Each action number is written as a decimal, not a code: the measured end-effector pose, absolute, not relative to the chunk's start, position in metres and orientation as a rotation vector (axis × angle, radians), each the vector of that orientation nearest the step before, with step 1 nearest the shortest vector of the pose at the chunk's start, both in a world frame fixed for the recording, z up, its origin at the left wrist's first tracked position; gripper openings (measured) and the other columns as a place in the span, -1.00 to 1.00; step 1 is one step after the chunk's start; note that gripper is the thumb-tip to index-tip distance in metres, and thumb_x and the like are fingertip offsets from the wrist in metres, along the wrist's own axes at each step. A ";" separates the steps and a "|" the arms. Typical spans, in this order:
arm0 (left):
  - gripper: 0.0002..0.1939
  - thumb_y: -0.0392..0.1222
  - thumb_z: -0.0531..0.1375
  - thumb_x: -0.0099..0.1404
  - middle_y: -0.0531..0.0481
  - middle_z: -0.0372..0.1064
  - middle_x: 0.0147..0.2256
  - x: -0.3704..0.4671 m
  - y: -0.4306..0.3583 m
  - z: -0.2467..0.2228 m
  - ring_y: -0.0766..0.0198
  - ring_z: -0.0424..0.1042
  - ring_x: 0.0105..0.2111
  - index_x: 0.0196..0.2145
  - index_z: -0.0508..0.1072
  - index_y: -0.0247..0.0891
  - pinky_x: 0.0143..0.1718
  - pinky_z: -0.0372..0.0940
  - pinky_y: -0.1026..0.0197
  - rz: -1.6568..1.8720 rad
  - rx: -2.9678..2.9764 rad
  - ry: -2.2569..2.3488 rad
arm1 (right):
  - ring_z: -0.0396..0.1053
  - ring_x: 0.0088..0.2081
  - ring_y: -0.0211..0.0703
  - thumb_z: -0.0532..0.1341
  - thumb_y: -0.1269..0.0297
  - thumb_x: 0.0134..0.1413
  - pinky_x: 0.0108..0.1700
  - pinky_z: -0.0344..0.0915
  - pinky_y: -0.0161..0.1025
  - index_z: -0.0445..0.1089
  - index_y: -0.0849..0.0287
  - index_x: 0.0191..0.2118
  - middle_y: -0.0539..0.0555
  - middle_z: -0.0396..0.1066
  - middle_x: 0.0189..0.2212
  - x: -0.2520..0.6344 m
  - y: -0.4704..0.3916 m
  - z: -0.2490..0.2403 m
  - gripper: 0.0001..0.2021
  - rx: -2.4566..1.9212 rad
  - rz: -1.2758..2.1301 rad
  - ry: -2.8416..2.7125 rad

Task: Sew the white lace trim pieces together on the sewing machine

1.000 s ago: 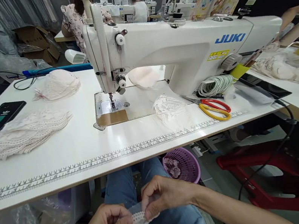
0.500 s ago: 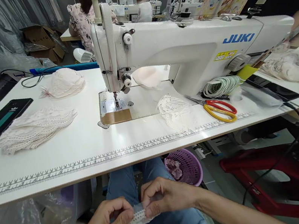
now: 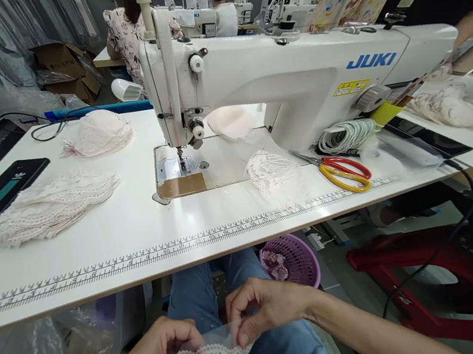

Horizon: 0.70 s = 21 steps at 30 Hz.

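Over my lap, a strip of white lace trim (image 3: 221,353) with sheer fabric along it stretches between my two hands. My left hand (image 3: 175,350) pinches its left end between thumb and fingers. At the other end, my right hand (image 3: 263,311) grips the lace near its edge, fingertips bent over it. Both hands are below the front edge of the table. Above them on the table stands a white sewing machine (image 3: 290,65), its presser foot (image 3: 182,161) over the metal plate. A piece of white lace fabric (image 3: 270,177) lies right of the plate.
Stacked lace pieces (image 3: 55,204) and a pale fabric pile (image 3: 97,134) lie at left, near a black-and-green phone-like object (image 3: 3,190). Scissors (image 3: 345,174) and a coil of pale cord (image 3: 345,137) sit at right. Below are a purple basket (image 3: 304,256) and a red stool (image 3: 419,291).
My hands have moved apart, the left one leftward, so more of the lace trim and sheer fabric shows between them. The camera view has shifted slightly.
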<state>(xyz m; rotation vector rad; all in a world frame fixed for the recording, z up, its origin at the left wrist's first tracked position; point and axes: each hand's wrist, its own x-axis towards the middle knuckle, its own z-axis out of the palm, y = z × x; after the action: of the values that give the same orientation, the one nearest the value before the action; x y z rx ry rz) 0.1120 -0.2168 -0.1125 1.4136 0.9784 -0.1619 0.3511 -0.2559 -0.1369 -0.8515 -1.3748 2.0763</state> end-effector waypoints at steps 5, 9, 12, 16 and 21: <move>-0.50 0.26 0.26 -0.02 0.13 0.11 -0.51 0.109 -0.217 -0.117 0.34 0.09 -0.48 -0.48 0.36 -0.29 -0.46 0.01 0.32 -0.123 1.233 0.893 | 0.24 -0.47 -0.39 0.42 0.00 -0.38 -0.42 0.18 -0.44 0.51 0.29 -0.34 -0.04 0.30 -0.48 0.347 -0.259 -0.144 -0.53 -0.872 2.021 -1.468; -0.61 0.17 0.23 0.09 0.09 0.18 -0.43 0.103 -0.215 -0.118 0.29 0.14 -0.40 -0.47 0.41 -0.25 -0.38 0.06 0.32 -0.183 1.307 0.915 | 0.26 -0.45 -0.36 0.39 0.02 -0.25 -0.40 0.19 -0.42 0.49 0.32 -0.32 0.00 0.32 -0.44 0.349 -0.257 -0.142 -0.56 -0.849 2.050 -1.478; -0.69 0.10 0.24 0.09 0.07 0.24 -0.35 0.101 -0.214 -0.114 0.22 0.19 -0.30 -0.43 0.45 -0.22 -0.25 0.11 0.28 -0.220 1.414 0.976 | 0.24 -0.42 -0.36 0.38 0.05 -0.20 -0.36 0.18 -0.40 0.46 0.31 -0.35 0.00 0.29 -0.41 0.350 -0.253 -0.137 -0.61 -0.811 2.067 -1.517; -0.70 0.10 0.26 0.07 0.08 0.23 -0.38 0.108 -0.212 -0.104 0.21 0.18 -0.30 -0.40 0.49 -0.21 -0.23 0.11 0.27 -0.226 1.473 0.935 | 0.19 -0.44 -0.37 0.30 0.07 -0.05 -0.37 0.15 -0.39 0.40 0.32 -0.33 -0.01 0.26 -0.44 0.351 -0.251 -0.131 -0.66 -0.817 2.112 -1.501; -0.68 0.09 0.24 0.09 0.12 0.19 -0.48 0.114 -0.209 -0.100 0.31 0.12 -0.43 -0.46 0.48 -0.25 -0.38 0.06 0.31 -0.160 1.434 0.872 | 0.23 -0.44 -0.35 0.37 0.04 -0.20 -0.36 0.18 -0.39 0.43 0.29 -0.31 -0.03 0.30 -0.49 0.342 -0.256 -0.130 -0.59 -0.939 2.159 -1.378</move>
<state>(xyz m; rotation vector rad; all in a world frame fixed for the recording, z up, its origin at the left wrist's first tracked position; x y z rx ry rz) 0.1145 -0.2092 -0.0995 1.4339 0.8721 -0.1601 0.3425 -0.2561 -0.1301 -0.9391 -1.3784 2.1592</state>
